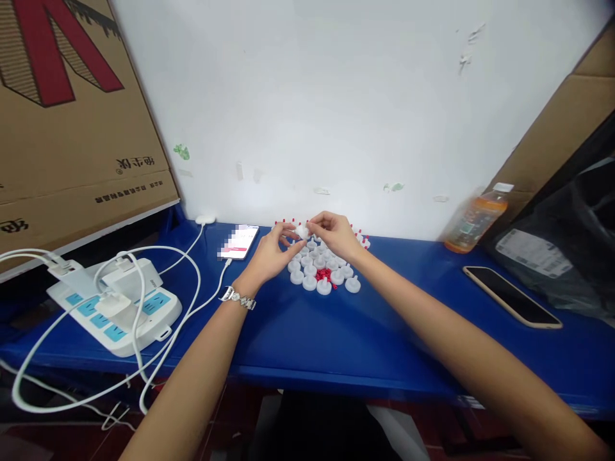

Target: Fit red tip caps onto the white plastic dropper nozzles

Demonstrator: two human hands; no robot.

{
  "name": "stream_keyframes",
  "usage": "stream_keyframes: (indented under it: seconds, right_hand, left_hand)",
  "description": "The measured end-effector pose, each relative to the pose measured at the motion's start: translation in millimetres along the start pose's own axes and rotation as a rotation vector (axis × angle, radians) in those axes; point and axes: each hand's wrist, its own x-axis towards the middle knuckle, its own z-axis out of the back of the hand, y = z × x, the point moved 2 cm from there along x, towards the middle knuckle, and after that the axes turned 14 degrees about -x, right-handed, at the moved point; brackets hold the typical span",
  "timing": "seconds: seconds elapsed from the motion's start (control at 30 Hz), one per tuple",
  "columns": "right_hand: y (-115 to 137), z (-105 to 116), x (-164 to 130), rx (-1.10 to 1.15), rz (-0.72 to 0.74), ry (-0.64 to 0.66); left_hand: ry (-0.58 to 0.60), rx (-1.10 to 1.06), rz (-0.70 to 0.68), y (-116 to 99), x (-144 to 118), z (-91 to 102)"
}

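Note:
My left hand (275,251) holds a white plastic nozzle cap (302,231) between thumb and fingers, raised above the other caps. Beside it, the fingertips of my right hand (335,234) are pinched together at the cap's right side; what they grip is too small to make out. Below both hands, several white nozzle caps (323,286) lie spread on the blue table (288,339). A little heap of small red tips (325,274) sits among them. Towards the wall, caps with red tips on their nozzles (360,233) stand in a row, partly hidden by my hands.
On the left are a lit phone (239,242) with a cable and a white power strip (120,342) with looping cords. A dark phone (512,298), an orange drink bottle (478,218) and a black bag (552,237) are on the right. A white wall (336,115) stands behind.

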Motion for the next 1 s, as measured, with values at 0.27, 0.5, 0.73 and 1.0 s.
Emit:
stream_keyframes:
  seconds: [0.27, 0.5, 0.73, 1.0]
  right_hand:
    - [-38, -33, 53, -0.690, -0.001, 0.236]
    - [-44, -38, 65, -0.827, -0.021, 0.376]
    - [-38, -63, 91, -0.926, -0.148, 0.316]
    - [-36, -64, 89, -0.890, -0.191, 0.248]
  left_hand:
    - [-0.101, 0.206, 0.086, 18, 4, 12.0]
    - [-0.112, 0.276, 0.198, 30, 3, 14.2]
    - [-0.073, 0.302, 0.252, 40, 1, 12.2]
    - [-0.035, 0.313, 0.197, 38, -1, 6.1]
